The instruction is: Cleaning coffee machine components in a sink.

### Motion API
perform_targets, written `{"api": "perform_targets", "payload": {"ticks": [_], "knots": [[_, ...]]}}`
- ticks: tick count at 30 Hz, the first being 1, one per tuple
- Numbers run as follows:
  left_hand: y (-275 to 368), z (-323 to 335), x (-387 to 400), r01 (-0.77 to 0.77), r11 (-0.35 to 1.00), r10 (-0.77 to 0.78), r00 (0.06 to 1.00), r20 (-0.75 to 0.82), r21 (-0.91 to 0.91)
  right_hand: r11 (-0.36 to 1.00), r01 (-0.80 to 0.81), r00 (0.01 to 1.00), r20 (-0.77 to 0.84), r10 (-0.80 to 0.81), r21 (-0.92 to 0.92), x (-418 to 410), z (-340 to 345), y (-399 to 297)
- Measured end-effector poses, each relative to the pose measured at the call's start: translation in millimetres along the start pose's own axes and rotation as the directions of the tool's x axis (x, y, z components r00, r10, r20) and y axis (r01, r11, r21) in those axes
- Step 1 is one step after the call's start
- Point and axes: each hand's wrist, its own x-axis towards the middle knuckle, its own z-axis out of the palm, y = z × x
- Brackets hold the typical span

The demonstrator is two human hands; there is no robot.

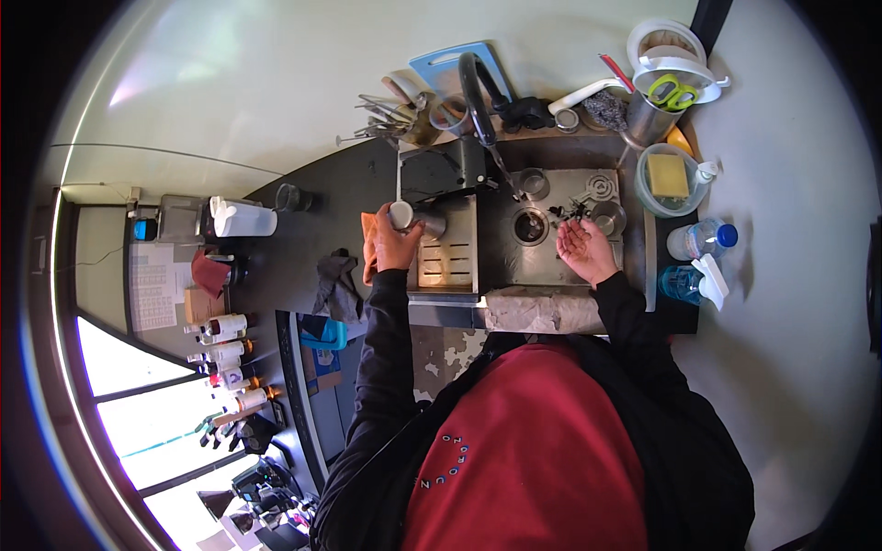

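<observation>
My left hand [396,242] grips a small white-topped cup [400,215] at the left edge of the drainboard [448,279]. Beside it stands a metal cup [432,226], and an orange cloth [368,241] lies under or behind the hand. My right hand [581,249] is palm up over the steel sink [544,268], fingers apart, holding nothing. Close to it are a clear glass [608,217], dark scraps [569,212] and the drain [530,226]. A second glass [533,183] stands below the black faucet [477,103], from which water seems to run.
A tub with a yellow sponge [667,175], a blue-capped bottle [703,238] and a spray bottle [682,284] stand right of the sink. Utensils [400,117] and a blue cutting board [448,62] are behind. A grey cloth [337,284] lies left.
</observation>
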Motion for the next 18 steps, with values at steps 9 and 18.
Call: {"api": "perform_targets", "payload": {"ticks": [9, 18], "knots": [[-35.8, 11.5, 5.0, -0.042, 0.999, 0.045, 0.994, -0.097, 0.029, 0.915, 0.228, 0.89, -0.31, -0.335, -0.334, 11.0, -21.7, 10.2], [47.5, 10.5, -36.8, -0.146, 0.97, 0.096, 0.964, -0.249, -0.192, 0.07, 0.241, 0.451, 0.048, -0.891, -0.968, 49.0, -44.1, -20.3]]}}
